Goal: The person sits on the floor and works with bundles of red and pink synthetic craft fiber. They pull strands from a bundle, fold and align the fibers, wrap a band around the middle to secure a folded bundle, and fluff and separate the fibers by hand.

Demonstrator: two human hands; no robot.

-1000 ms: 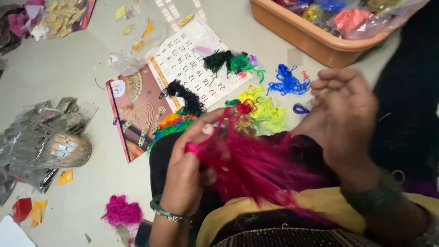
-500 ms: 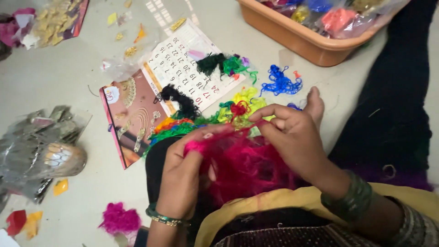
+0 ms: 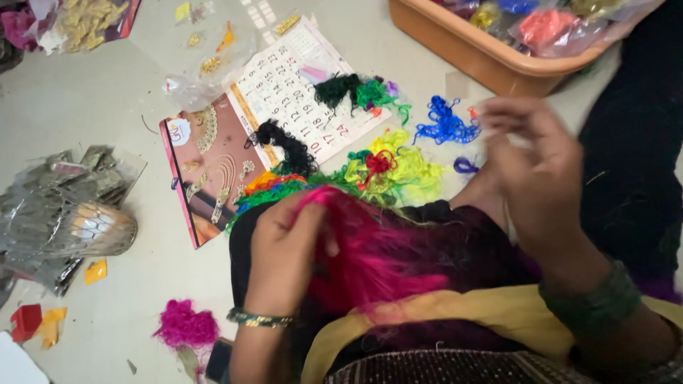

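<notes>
While the left hand is pinching a pink fibre tuft on the lap, the right hand is hovering blurred, fingers curled; its grip cannot be told. A calendar is lying on the pale floor, an orange tray is holding clear packets, and silver packets are lying left.

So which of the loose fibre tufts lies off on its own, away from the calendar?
The magenta tuft on the floor by the left hand's bangled wrist; the black, green, yellow and blue ones cluster around the calendar.
</notes>
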